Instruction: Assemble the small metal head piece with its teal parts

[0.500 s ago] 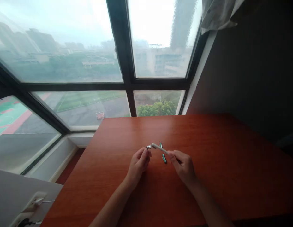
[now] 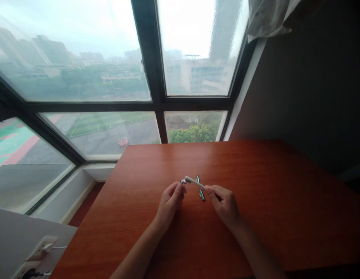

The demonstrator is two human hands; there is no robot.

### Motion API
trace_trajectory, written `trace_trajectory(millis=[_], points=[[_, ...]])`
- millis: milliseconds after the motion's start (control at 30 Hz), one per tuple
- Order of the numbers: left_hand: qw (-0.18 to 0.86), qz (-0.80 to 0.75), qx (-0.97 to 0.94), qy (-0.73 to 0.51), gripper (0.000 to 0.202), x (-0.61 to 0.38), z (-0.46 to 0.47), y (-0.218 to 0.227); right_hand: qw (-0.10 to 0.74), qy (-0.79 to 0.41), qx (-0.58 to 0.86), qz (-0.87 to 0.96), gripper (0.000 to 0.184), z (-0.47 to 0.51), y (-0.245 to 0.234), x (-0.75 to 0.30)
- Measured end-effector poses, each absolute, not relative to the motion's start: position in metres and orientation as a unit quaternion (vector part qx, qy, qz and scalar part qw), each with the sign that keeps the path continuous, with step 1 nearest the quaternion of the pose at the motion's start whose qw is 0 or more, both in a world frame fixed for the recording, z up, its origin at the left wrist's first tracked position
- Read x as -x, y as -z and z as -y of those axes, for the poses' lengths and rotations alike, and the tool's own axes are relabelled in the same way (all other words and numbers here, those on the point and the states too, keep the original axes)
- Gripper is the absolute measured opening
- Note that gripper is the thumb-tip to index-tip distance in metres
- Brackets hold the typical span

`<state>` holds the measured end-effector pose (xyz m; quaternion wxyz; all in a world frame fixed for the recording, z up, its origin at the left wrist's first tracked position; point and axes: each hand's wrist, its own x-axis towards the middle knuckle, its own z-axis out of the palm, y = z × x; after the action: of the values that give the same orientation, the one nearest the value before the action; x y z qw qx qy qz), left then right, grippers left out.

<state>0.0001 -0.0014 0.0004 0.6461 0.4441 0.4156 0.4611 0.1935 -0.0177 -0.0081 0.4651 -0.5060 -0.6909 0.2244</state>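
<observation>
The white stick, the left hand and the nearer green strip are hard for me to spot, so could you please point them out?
White stick (image 2: 196,182): head view, middle of its bare shaft.
Left hand (image 2: 168,200): head view, middle of the hand.
Nearer green strip (image 2: 202,195): head view, middle of its length.

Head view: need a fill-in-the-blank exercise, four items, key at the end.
1. The slim pale tool is in the person's ____.
2. The small metal piece is in the ____.
3. Exactly ____ green-and-black strips lie on the table.
4. Green treetops show through the ____ beyond the table.
Missing words: right hand; left hand; two; window.
</observation>
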Motion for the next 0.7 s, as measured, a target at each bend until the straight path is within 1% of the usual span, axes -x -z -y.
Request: trace_trajectory(millis=[133,333,700], points=[[0.651,-0.407,-0.450,-0.457,0.037,-0.0007,0.0023,-0.0009,0.467,-0.221,0.517,0.682,0.034,0.0165,0.0106,-0.1949],[0.650,-0.408,-0.443,-0.463,0.037,-0.0010,0.0021,-0.0014,0.475,-0.239,0.485,0.695,0.030,0.0192,0.0088,-0.1942],[0.653,-0.403,-0.446,-0.462,0.035,-0.0008,0.0018,0.0004,0.479,-0.228,0.498,0.686,0.030,0.0177,0.0104,-0.1950]])
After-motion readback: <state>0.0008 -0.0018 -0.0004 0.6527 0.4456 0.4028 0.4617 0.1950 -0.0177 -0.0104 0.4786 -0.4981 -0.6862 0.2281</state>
